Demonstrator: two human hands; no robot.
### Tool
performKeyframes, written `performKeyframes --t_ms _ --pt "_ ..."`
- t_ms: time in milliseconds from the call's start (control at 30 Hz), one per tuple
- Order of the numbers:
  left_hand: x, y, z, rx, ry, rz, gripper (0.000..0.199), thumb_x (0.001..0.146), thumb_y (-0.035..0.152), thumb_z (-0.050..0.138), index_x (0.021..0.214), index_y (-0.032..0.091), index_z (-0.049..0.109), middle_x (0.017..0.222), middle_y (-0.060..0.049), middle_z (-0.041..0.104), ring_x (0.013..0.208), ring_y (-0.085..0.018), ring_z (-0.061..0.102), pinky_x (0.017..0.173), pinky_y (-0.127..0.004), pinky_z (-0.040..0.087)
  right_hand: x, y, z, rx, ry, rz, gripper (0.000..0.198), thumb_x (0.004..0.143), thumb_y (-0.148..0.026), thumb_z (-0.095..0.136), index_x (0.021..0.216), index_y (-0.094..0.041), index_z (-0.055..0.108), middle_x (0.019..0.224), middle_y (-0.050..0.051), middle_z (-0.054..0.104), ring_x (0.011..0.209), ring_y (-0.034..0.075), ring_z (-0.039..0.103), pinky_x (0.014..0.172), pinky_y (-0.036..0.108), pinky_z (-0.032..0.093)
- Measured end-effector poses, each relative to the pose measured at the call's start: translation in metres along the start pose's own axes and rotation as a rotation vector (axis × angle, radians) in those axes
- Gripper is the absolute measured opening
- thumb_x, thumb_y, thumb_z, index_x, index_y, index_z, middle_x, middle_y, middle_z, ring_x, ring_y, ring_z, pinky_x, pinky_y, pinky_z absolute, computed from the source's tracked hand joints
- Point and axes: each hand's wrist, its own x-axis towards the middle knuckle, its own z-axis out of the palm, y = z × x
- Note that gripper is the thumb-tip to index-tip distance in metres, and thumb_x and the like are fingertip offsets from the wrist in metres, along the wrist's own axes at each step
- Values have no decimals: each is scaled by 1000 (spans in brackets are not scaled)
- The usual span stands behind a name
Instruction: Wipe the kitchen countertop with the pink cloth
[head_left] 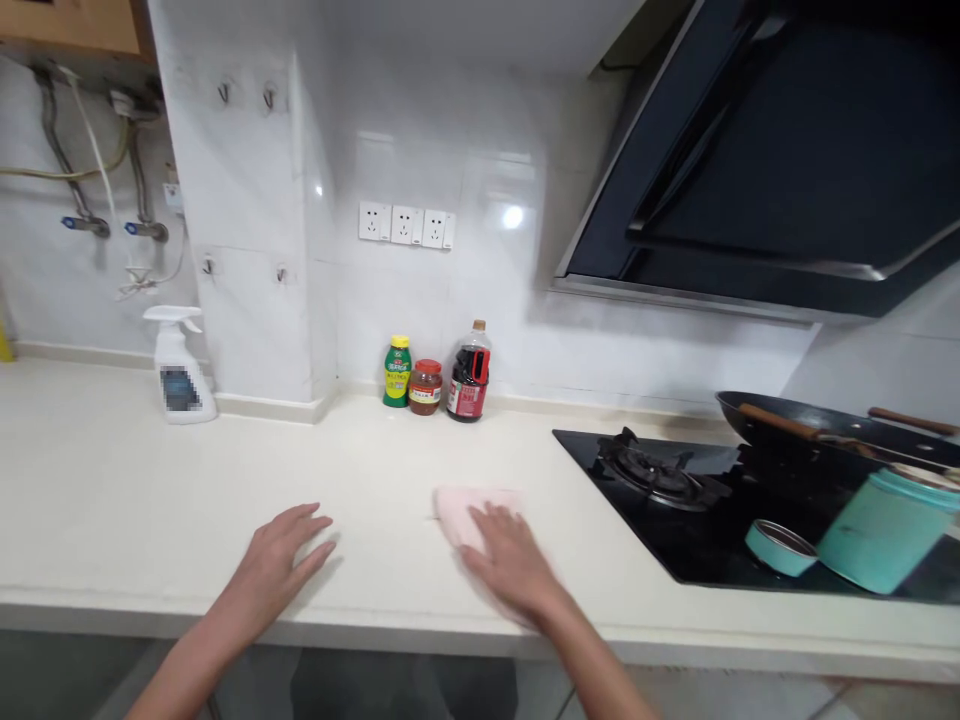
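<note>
My right hand (510, 560) lies flat on a pale pink cloth (454, 512), fingers stretched out over it. The cloth is spread on the cream countertop (375, 500), and part of it is hidden under the palm. To the left, my left hand (281, 555) is held low over the counter near its front edge, with thumb and fingers apart and nothing in it. I cannot tell whether its fingertips touch the surface.
Against the wall stand a green squeeze bottle (397, 372), a red-lidded jar (425, 388) and a dark sauce bottle (468, 385). A white spray bottle (180, 370) is at left. On the right are a black gas hob (697, 540), wok (825, 425), teal canister (885, 530) and range hood (787, 160).
</note>
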Motion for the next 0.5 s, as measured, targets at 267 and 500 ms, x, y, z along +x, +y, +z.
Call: performKeyframes --t_ms 267,500 --pt "-17 -37 -20 120 -34 -90 46 98 57 42 115 26 72 131 -9 67 124 -27 60 102 -42 48 -6 -72 16 69 -92 -311 45 103 -54 55 140 -29 55 153 7 39 139 33 35 118 55 27" --pt "-24 -84 -37 188 -8 -139 46 96 58 42 114 27 72 124 -8 71 117 -27 65 96 -40 51 5 50 8 -47 21 43 70 95 -67 31 151 -27 45 154 2 35 147 28 20 123 56 1"
